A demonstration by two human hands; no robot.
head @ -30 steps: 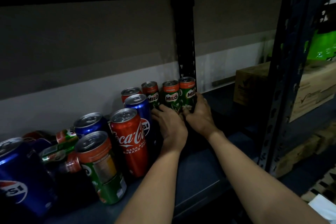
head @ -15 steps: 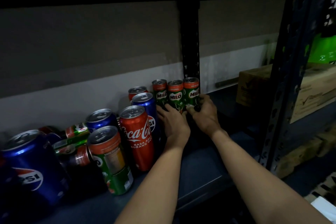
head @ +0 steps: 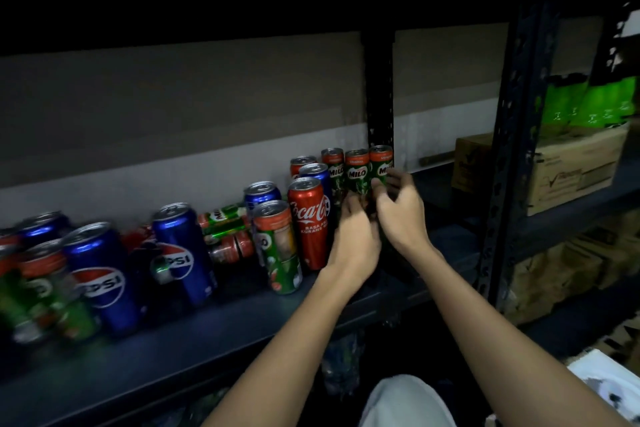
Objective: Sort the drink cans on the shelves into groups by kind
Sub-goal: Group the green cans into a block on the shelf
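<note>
Three Milo cans [head: 356,172], green with orange tops, stand upright in a touching row against the shelf post [head: 380,90]. Left of them stand a red Coca-Cola can [head: 309,222] and blue Pepsi cans [head: 181,253]; more Milo cans [head: 223,220] lie toppled behind.

Cardboard box [head: 571,163] sits on the neighbouring shelf to the right, with bright green packages [head: 602,104] stacked on top of it.

Head view; looks down, near shelf [head: 242,329].
</note>
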